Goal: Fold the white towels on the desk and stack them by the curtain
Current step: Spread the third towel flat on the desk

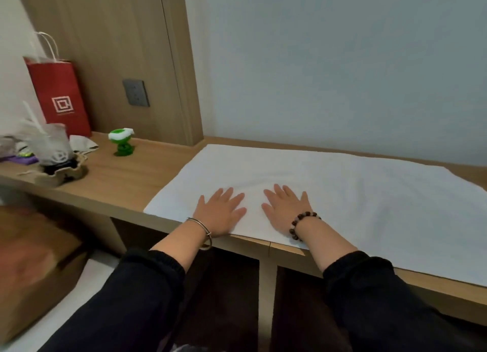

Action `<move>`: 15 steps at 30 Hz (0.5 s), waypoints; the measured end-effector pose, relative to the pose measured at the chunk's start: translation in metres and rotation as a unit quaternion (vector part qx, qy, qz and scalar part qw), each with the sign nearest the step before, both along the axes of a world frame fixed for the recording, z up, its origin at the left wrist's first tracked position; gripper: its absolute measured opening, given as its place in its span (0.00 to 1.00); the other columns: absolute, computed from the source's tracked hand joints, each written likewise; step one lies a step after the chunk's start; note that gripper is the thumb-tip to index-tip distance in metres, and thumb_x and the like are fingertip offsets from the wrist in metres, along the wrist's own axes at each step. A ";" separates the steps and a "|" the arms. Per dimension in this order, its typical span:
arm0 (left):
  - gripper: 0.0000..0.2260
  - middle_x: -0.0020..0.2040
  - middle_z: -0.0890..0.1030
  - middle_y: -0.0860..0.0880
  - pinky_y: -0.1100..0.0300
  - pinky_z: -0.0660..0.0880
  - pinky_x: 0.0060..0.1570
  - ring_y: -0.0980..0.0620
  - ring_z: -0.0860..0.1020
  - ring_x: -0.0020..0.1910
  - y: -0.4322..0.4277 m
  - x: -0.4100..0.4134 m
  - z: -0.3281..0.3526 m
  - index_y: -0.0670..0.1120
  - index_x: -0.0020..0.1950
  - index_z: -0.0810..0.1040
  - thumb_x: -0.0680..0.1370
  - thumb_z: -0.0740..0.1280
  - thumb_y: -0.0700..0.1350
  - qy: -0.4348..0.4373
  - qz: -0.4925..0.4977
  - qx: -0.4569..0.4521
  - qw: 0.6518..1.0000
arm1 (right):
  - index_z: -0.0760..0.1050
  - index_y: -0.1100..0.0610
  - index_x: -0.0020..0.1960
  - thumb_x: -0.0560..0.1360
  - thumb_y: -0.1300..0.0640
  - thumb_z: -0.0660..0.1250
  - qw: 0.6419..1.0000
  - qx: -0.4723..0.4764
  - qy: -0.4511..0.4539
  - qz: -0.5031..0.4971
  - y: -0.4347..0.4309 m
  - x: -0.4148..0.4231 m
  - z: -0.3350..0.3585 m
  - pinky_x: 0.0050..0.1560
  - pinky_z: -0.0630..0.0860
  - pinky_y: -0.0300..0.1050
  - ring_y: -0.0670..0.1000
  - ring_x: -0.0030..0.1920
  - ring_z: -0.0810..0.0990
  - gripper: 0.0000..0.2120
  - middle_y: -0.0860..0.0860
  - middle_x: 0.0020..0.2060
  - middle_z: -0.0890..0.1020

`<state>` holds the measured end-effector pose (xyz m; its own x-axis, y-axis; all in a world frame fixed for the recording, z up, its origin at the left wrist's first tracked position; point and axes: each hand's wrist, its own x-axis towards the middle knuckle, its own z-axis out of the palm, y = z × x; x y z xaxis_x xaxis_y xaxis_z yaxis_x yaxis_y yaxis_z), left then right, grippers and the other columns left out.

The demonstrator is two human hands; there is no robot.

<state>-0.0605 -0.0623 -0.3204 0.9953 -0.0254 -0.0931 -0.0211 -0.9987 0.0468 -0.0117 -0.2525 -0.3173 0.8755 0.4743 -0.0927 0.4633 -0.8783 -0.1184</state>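
A large white towel (329, 191) lies spread flat on the wooden desk (147, 167), reaching from the desk's middle to the right edge of the view. My left hand (221, 212) presses flat on the towel near its front left part, fingers spread. Beside it, my right hand (286, 209) lies flat on the towel too, fingers straight. Both wrists cross the desk's front edge. No curtain shows in the view.
On the desk's left stand a red paper bag (59, 96), a plastic drink cup (51, 146) in a cardboard holder, and a small green toy (122, 142). A wall socket (135, 92) sits on the wooden panel behind. A brown box (34, 270) stands below left.
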 end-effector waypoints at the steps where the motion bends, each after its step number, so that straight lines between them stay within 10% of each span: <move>1: 0.24 0.78 0.45 0.53 0.41 0.44 0.71 0.49 0.44 0.77 0.014 -0.002 -0.001 0.58 0.77 0.47 0.81 0.44 0.60 -0.005 0.013 -0.002 1.000 | 0.44 0.47 0.77 0.80 0.42 0.39 1.000 -0.004 -0.007 -0.006 -0.001 0.001 -0.004 0.72 0.40 0.62 0.51 0.76 0.42 0.27 0.48 0.77 0.42; 8: 0.24 0.78 0.46 0.53 0.40 0.45 0.71 0.47 0.46 0.76 0.100 -0.012 0.002 0.58 0.77 0.49 0.81 0.43 0.60 -0.010 0.183 -0.006 0.983 | 0.44 0.46 0.77 0.80 0.42 0.40 1.000 -0.011 -0.009 -0.018 -0.002 0.001 -0.007 0.72 0.42 0.63 0.50 0.76 0.42 0.27 0.47 0.77 0.43; 15: 0.23 0.77 0.51 0.51 0.37 0.46 0.70 0.44 0.45 0.76 0.054 0.020 0.013 0.54 0.75 0.54 0.81 0.45 0.58 -0.057 0.134 -0.041 0.988 | 0.65 0.51 0.70 0.81 0.48 0.48 0.999 0.012 -0.036 0.019 0.021 0.036 0.034 0.65 0.63 0.53 0.55 0.65 0.67 0.20 0.53 0.70 0.67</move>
<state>-0.0401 -0.0085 -0.3075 0.9710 0.2388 0.0116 0.2348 -0.9617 0.1413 0.0246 -0.2312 -0.2835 0.8609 0.5084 -0.0180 0.5041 -0.8574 -0.1039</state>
